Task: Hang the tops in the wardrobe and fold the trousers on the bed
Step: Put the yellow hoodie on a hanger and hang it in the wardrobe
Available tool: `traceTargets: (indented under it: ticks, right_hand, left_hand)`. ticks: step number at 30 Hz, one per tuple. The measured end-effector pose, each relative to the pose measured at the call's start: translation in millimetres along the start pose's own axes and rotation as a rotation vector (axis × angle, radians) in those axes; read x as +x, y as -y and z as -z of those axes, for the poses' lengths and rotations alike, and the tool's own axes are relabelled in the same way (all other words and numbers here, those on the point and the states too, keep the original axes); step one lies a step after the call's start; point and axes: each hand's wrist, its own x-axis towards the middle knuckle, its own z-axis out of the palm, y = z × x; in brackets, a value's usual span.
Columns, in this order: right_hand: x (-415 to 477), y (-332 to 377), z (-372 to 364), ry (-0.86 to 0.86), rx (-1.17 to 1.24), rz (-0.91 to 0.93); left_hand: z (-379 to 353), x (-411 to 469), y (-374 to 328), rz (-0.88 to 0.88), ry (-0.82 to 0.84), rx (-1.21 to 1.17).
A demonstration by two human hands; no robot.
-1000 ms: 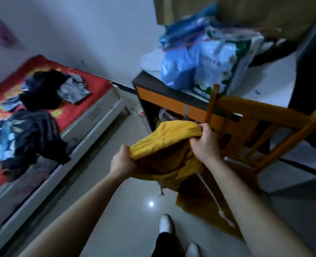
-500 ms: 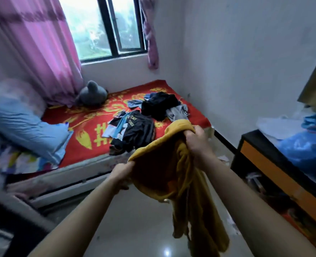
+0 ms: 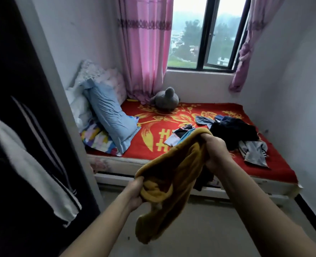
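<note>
A mustard-yellow garment [image 3: 174, 175] hangs bunched between both hands in front of the bed. My left hand [image 3: 135, 193] grips its lower left edge. Higher up and to the right, my right hand [image 3: 215, 153] grips its upper edge. The bed [image 3: 153, 127] has a red and gold cover. On its right half lies a pile of dark clothes [image 3: 233, 132], with a grey piece [image 3: 253, 151] and a striped piece [image 3: 181, 135] beside it. At the far left stands the open wardrobe [image 3: 10, 127], with a dark white-striped top [image 3: 42, 164] hanging inside.
A blue pillow [image 3: 109, 115] and white bedding lean at the bed's left end. A grey plush toy [image 3: 166, 99] sits under the window with pink curtains [image 3: 144, 52]. The wardrobe's white side panel [image 3: 64, 101] stands between me and the bed head. Pale floor lies below.
The view has swung left from the desk and chair to the bed, window and wardrobe. Both hands kept hold of the yellow garment throughout.
</note>
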Motion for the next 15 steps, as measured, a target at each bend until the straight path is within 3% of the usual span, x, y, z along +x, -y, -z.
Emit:
traceTargets:
  ticks: [7,11,13,15]
  right_hand:
    - [45,-37,-80,0.284,-0.053,-0.125]
    - [72,-69,-122,0.452,-0.241,0.055]
    - [81,-80,-142,0.562,-0.378,0.21]
    - [88,-87,-162,0.652,-0.537,0.386]
  left_hand:
    - [58,-36,-76,-0.242,-0.127,-0.119]
    - [66,-47,-102,-0.506,-0.342,-0.202]
    - [72,-54,-109,-0.65,-0.559,-0.038]
    - [83,-62,-113,-0.717,-0.875,0.34]
